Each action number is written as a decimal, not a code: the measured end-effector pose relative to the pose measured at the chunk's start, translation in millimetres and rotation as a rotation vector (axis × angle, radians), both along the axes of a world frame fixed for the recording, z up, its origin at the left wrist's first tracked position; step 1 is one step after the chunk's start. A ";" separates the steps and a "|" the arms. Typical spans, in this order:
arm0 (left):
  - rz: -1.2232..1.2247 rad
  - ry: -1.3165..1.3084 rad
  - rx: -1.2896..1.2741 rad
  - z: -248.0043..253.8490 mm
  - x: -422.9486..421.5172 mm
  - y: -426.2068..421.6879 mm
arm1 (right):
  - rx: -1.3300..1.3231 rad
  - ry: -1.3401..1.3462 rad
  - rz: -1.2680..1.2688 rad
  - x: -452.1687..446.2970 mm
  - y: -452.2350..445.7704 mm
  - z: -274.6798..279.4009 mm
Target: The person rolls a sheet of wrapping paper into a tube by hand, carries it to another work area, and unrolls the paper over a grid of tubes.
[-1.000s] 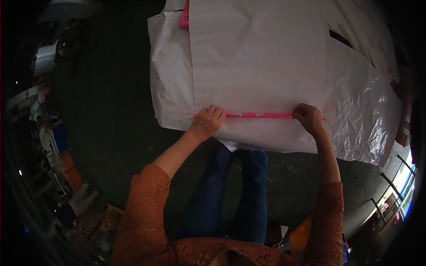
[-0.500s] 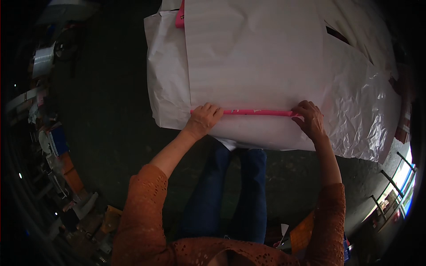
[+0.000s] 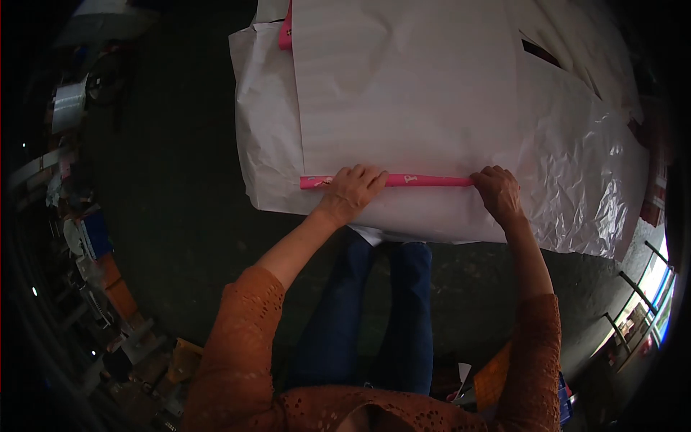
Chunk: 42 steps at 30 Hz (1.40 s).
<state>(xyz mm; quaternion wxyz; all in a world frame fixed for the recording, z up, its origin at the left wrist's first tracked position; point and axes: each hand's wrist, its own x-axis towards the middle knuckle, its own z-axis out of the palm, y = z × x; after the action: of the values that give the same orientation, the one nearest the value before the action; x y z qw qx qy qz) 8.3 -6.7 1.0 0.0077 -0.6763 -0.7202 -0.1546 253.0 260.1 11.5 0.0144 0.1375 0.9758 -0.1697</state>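
Gripping a long, thin, pink roll with white marks [image 3: 432, 181] in the right hand [image 3: 498, 193]; curling the left hand [image 3: 353, 193] over it, squeezing or not, cannot tell. Lying side to side on big white sheeting [image 3: 410, 101], pointing left.

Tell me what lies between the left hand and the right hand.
In the head view, a stretch of the pink strip with white markings spans from the left hand to the right hand, over the white sheet.
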 end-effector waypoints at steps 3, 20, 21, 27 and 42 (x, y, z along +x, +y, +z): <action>-0.031 0.035 -0.086 -10.6 10.5 6.8 | -0.064 -0.052 -0.045 -1.1 2.6 6.7; 0.128 -0.482 -0.207 -6.4 -0.6 14.8 | -0.446 -0.283 -0.311 -9.7 16.7 7.3; 0.128 -0.482 -0.208 -5.5 -0.7 16.3 | -0.447 -0.283 -0.310 -12.6 16.2 10.9; 0.178 -0.542 -0.238 -5.5 -0.7 20.7 | -0.396 -0.365 -0.329 -17.7 12.4 15.2; 0.218 -0.293 -0.151 -19.0 13.2 19.1 | -0.183 -0.216 -0.290 -12.0 -4.1 11.4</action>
<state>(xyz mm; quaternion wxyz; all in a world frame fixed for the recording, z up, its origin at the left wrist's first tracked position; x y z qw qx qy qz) 21.5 12.4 -17.9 -0.1312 -0.5634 -0.7921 -0.1948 241.0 256.0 22.9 0.1068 0.2923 0.9190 -0.2423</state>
